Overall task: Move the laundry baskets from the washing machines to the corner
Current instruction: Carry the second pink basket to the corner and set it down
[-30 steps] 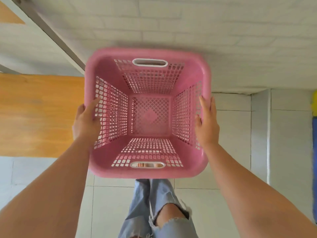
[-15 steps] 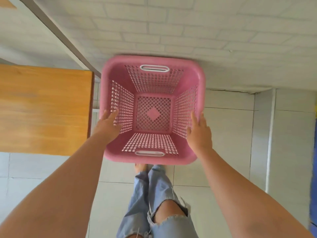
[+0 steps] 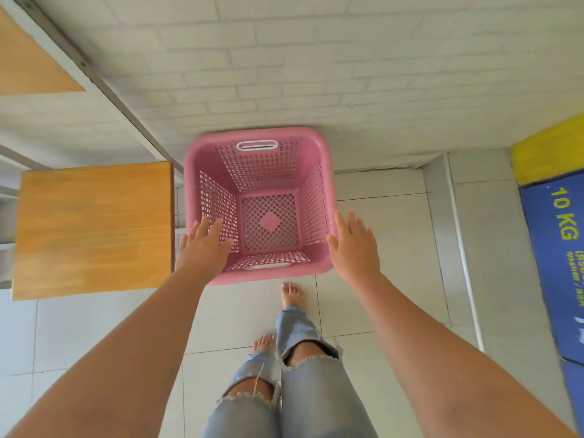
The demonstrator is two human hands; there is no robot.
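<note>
Head view: pink laundry basket (image 3: 259,203) stood upright and empty on the tiled floor (image 3: 379,216), far rim against the white brick wall (image 3: 316,74), just right of a wooden table (image 3: 91,229). Left hand (image 3: 202,248) lay flat, fingers spread, over the left rim. Right hand (image 3: 354,248) was open beside the right rim; contact unclear. Blue washing machine (image 3: 556,263) at right edge.

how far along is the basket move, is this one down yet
Done: the pink basket looks set on the floor by the wall, beside the wooden table. In hand: left hand and right hand open at its rim. Left: other baskets aren't in view.
</note>
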